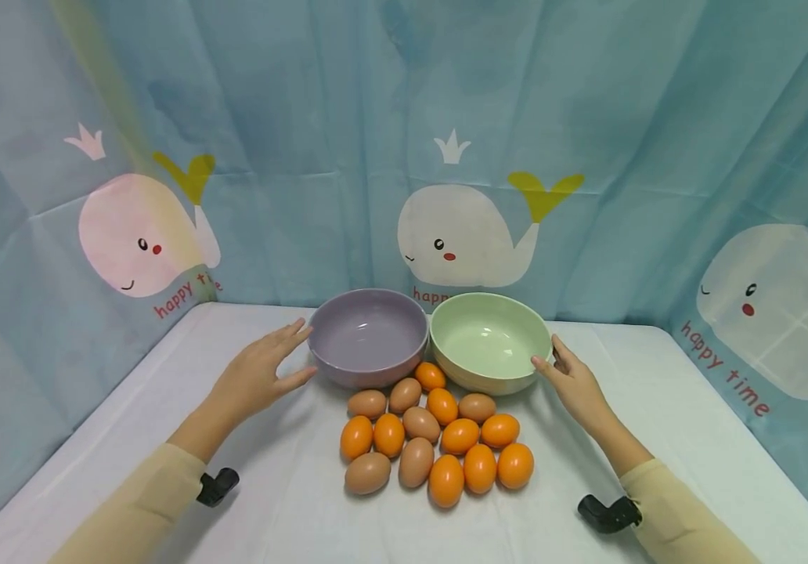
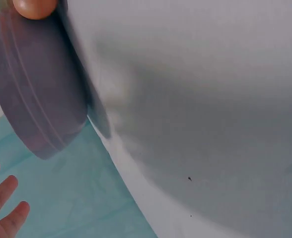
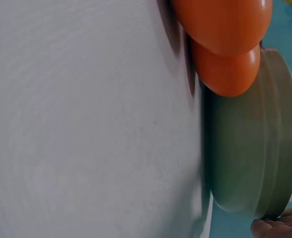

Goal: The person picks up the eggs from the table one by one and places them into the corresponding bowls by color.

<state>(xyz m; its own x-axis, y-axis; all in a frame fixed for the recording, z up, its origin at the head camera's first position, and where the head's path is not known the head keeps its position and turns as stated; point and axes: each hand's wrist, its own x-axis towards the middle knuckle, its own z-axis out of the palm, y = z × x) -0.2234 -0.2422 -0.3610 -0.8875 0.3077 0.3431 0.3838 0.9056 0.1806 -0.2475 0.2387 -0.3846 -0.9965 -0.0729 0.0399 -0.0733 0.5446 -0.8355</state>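
Observation:
A purple bowl [image 1: 369, 374] and a pale green bowl [image 1: 492, 384] stand side by side at the back of the table. My left hand [image 1: 256, 376] is at the purple bowl's left side, thumb and fingers spread apart; its fingertips also show below that bowl in the left wrist view. At the green bowl's right rim is my right hand [image 1: 576, 388], fingers extended, fingertips right at the rim. In front of the bowls lie several orange eggs [image 1: 446, 480] and several brown eggs [image 1: 367, 474], grouped close together. Both bowls have bare insides.
A white cloth [image 1: 270, 501] covers the table. Behind it and along both sides hangs a blue curtain [image 1: 291, 227] with whale prints. The rearmost orange egg [image 1: 431, 376] lies close against the bowls. Black devices sit at both wrists.

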